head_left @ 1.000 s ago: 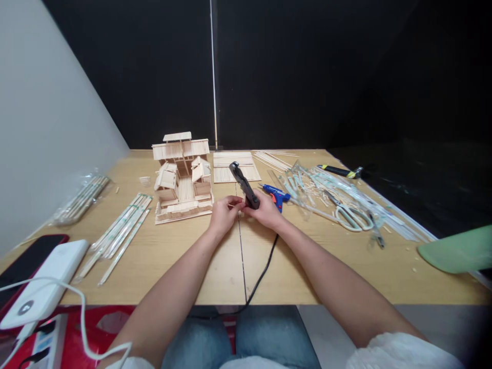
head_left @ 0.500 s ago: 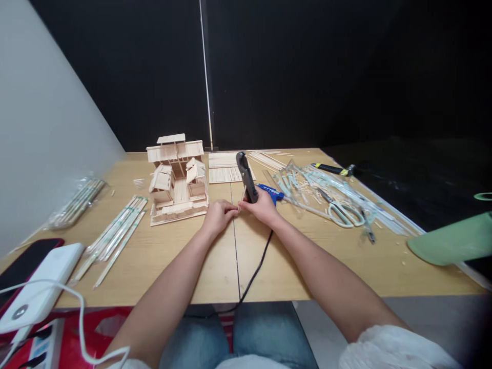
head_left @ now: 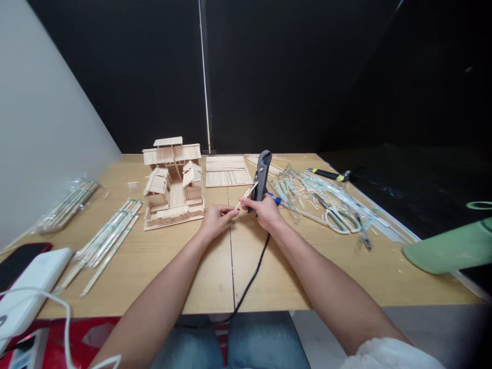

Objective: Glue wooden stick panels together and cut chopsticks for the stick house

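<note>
My left hand [head_left: 218, 220] is closed at the middle of the table, its fingertips pinching the lower end of thin wooden sticks [head_left: 246, 195]. Close beside it on the right, my right hand [head_left: 265, 209] is wrapped round a dark grey cutter-like tool [head_left: 262, 174] that stands upright, its rounded head on top. The thumb and a finger of that hand also touch the sticks, which slant up to the right. Left of my hands sits a wooden model house [head_left: 175, 184]. Behind my right hand a blue tool [head_left: 273, 198] is partly hidden.
A flat stick panel [head_left: 227, 171] lies behind my hands. Wrapped stick bundles [head_left: 111, 233], a phone [head_left: 23, 264] and a white power bank [head_left: 36, 282] are at left. Scissors [head_left: 342, 220], scraps, a yellow-black tool [head_left: 328, 175] and a green cup [head_left: 449, 248] lie right. A black cord [head_left: 251, 279] crosses the front edge.
The grey tool has moved right and stands more upright. The sticks between my hands show more clearly, tilted further to the right. The whole view has shifted slightly.
</note>
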{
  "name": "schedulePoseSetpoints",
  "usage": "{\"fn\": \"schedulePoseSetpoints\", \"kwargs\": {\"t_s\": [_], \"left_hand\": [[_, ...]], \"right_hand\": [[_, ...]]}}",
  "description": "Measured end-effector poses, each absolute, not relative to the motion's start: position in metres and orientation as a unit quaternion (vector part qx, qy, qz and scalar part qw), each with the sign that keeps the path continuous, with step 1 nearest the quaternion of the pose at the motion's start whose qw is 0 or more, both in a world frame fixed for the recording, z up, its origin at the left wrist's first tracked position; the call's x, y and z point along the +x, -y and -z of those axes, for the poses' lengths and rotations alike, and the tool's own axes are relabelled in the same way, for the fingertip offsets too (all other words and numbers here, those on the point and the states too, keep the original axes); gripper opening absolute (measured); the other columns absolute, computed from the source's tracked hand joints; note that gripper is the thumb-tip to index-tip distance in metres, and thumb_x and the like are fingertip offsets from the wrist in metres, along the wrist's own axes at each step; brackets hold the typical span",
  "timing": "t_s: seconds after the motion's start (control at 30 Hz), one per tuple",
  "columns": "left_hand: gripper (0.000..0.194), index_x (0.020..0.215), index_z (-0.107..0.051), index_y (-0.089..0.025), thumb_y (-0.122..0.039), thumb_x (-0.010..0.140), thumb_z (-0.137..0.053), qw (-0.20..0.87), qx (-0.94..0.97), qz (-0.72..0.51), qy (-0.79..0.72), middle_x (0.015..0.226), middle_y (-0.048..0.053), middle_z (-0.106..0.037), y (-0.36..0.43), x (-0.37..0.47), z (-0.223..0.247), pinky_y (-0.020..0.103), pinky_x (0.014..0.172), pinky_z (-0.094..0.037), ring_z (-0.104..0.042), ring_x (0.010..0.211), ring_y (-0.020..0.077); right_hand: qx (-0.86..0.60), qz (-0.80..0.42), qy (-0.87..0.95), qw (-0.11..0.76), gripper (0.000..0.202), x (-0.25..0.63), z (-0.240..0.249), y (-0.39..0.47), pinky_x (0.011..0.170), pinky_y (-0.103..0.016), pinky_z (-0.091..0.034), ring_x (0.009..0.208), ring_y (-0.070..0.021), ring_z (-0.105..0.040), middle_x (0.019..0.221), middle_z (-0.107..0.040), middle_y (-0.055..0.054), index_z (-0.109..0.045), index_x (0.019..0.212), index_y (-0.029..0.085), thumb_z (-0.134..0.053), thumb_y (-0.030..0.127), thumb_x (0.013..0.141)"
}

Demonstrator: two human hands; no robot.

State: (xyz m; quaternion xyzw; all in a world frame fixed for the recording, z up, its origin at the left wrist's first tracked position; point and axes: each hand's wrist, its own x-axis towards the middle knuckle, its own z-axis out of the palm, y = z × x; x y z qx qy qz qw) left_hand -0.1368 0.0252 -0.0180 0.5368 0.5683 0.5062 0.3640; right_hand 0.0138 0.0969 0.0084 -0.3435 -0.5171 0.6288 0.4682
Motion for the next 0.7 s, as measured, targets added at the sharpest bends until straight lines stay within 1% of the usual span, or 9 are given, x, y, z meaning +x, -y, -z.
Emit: {"fn": "schedulePoseSetpoints", "kwargs": {"t_s": [0.13,0.2,0.3,0.37,0.47,0.53,0.6,0.7], "left_hand": [[0.042,0.078,-0.078,-0.015,-0.056,0.069,-0.073,0.377,0.518,-0.515,-0.569,0.072,0.005,-0.073,-0.024,-0.138,0.015,0.025,0.059,-0.044,-0.057,0.061,0.0132],[0.046,0.076,-0.077,-0.014,-0.058,0.066,-0.076,0.409,0.488,-0.524,-0.565,0.070,0.006,-0.071,-0.023,-0.138,0.014,0.024,0.056,-0.042,-0.054,0.058,0.0115],[0.051,0.079,-0.077,-0.012,-0.061,0.062,-0.079,0.478,0.439,-0.541,-0.535,0.071,0.007,-0.070,-0.022,-0.138,0.013,0.023,0.052,-0.040,-0.050,0.054,0.0088],[0.052,0.082,-0.077,-0.013,-0.060,0.061,-0.079,0.493,0.428,-0.549,-0.522,0.075,0.008,-0.071,-0.022,-0.138,0.013,0.023,0.054,-0.041,-0.051,0.055,0.0087],[0.047,0.081,-0.078,-0.016,-0.059,0.063,-0.079,0.459,0.450,-0.556,-0.526,0.081,0.008,-0.074,-0.021,-0.137,0.009,0.025,0.062,-0.046,-0.058,0.064,0.0117],[0.045,0.079,-0.077,-0.016,-0.058,0.062,-0.080,0.427,0.471,-0.562,-0.528,0.081,0.008,-0.075,-0.021,-0.136,0.006,0.027,0.070,-0.049,-0.063,0.070,0.0149],[0.045,0.077,-0.077,-0.016,-0.058,0.060,-0.081,0.405,0.481,-0.572,-0.527,0.079,0.008,-0.075,-0.021,-0.136,0.003,0.030,0.074,-0.050,-0.065,0.072,0.0173],[0.044,0.074,-0.077,-0.016,-0.058,0.059,-0.081,0.394,0.489,-0.577,-0.523,0.078,0.008,-0.076,-0.020,-0.136,0.001,0.032,0.077,-0.051,-0.066,0.072,0.0188]], "right_hand": [[-0.344,-0.636,0.503,0.474,0.038,0.012,-0.008,-0.096,0.057,-0.028,-0.049,0.054,-0.0127,-0.056,0.057,-0.059,0.002,-0.058,0.064,0.019,-0.088,0.034,0.047],[-0.343,-0.640,0.498,0.474,0.038,0.011,-0.009,-0.094,0.056,-0.028,-0.049,0.054,-0.0128,-0.057,0.058,-0.059,0.002,-0.058,0.063,0.019,-0.089,0.034,0.047],[-0.340,-0.654,0.476,0.480,0.037,0.010,-0.011,-0.093,0.056,-0.027,-0.049,0.055,-0.0128,-0.058,0.059,-0.061,0.001,-0.059,0.063,0.018,-0.089,0.033,0.047],[-0.339,-0.670,0.450,0.484,0.037,0.010,-0.011,-0.092,0.055,-0.027,-0.049,0.054,-0.0125,-0.058,0.059,-0.062,0.001,-0.060,0.064,0.018,-0.089,0.031,0.046],[-0.336,-0.693,0.415,0.485,0.038,0.009,-0.011,-0.093,0.053,-0.026,-0.050,0.053,-0.0117,-0.058,0.060,-0.062,0.001,-0.061,0.064,0.017,-0.091,0.029,0.045],[-0.330,-0.709,0.398,0.480,0.037,0.010,-0.010,-0.094,0.052,-0.024,-0.051,0.053,-0.0110,-0.058,0.060,-0.063,0.001,-0.062,0.064,0.017,-0.091,0.027,0.045],[-0.328,-0.727,0.384,0.464,0.035,0.010,-0.010,-0.095,0.052,-0.023,-0.052,0.053,-0.0104,-0.059,0.061,-0.064,0.000,-0.063,0.065,0.016,-0.091,0.024,0.047],[-0.337,-0.755,0.369,0.425,0.028,0.012,-0.011,-0.096,0.052,-0.022,-0.053,0.053,-0.0102,-0.060,0.061,-0.065,0.000,-0.064,0.066,0.016,-0.089,0.020,0.053]]}}
